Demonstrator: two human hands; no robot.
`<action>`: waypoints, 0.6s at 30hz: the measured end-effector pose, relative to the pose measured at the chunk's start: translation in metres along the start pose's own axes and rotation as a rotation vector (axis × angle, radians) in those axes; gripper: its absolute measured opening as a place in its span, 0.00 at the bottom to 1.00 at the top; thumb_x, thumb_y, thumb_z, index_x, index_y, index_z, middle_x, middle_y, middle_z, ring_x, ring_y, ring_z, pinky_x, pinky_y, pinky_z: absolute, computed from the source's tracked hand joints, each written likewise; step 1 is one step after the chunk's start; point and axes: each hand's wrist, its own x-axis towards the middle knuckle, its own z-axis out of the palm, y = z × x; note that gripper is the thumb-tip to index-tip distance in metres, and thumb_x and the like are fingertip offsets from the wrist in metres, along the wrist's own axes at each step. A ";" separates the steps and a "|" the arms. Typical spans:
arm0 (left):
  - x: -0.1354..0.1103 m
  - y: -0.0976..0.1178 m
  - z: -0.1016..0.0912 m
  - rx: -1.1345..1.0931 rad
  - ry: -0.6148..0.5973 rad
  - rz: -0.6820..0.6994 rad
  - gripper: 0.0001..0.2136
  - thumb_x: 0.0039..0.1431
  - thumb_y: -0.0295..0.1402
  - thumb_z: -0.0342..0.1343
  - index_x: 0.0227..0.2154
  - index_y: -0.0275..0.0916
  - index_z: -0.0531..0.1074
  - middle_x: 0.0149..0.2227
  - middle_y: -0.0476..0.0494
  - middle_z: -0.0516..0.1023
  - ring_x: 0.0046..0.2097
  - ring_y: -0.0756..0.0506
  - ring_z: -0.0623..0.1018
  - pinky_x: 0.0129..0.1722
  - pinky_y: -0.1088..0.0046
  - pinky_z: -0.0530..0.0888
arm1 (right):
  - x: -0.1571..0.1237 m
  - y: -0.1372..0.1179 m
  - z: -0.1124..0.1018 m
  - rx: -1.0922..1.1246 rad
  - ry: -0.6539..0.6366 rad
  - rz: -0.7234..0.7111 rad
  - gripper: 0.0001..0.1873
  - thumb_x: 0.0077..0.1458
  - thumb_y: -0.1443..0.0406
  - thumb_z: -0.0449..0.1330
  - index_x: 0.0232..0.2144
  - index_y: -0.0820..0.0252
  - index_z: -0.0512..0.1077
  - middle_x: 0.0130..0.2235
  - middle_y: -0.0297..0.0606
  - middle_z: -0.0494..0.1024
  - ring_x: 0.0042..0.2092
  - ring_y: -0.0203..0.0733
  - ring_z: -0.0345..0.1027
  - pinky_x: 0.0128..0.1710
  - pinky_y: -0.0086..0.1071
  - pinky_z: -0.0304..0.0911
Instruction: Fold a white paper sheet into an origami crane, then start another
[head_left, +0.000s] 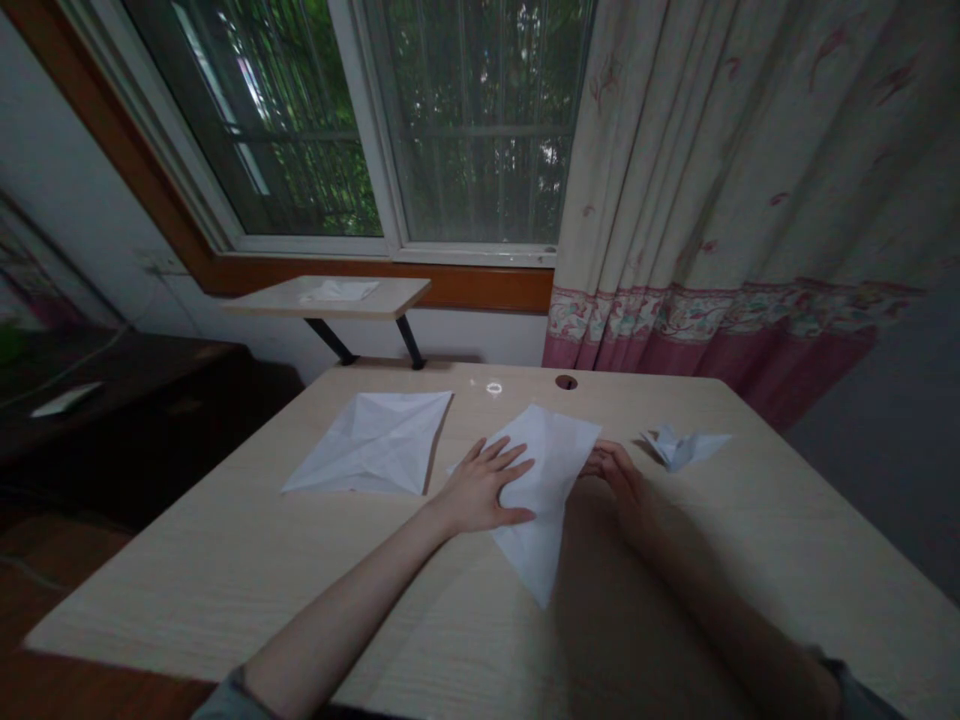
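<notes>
A white sheet of paper (551,470), folded into a pointed shape, lies in the middle of the table with its right side lifted off the surface. My left hand (487,485) rests flat on its left part, fingers spread. At the raised right edge, my right hand (619,480) has its fingers curled against the paper, and some fingertips are hidden behind it. To the right sits a small folded paper bird (682,447). A creased square sheet (367,445) lies flat to the left of my left hand.
The pale wooden table (247,590) has a round cable hole (566,382) near its back edge. A small raised shelf (397,292) at the back left carries more white paper (339,290). Behind are a window and a patterned curtain (675,200). A dark cabinet (150,390) stands left.
</notes>
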 end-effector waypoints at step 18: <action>0.003 -0.011 -0.002 -0.370 0.247 -0.133 0.26 0.68 0.48 0.53 0.65 0.43 0.65 0.70 0.37 0.58 0.72 0.35 0.56 0.68 0.45 0.60 | -0.001 -0.019 0.005 -0.151 -0.326 -0.249 0.28 0.68 0.60 0.51 0.68 0.52 0.57 0.66 0.46 0.68 0.65 0.51 0.64 0.63 0.51 0.63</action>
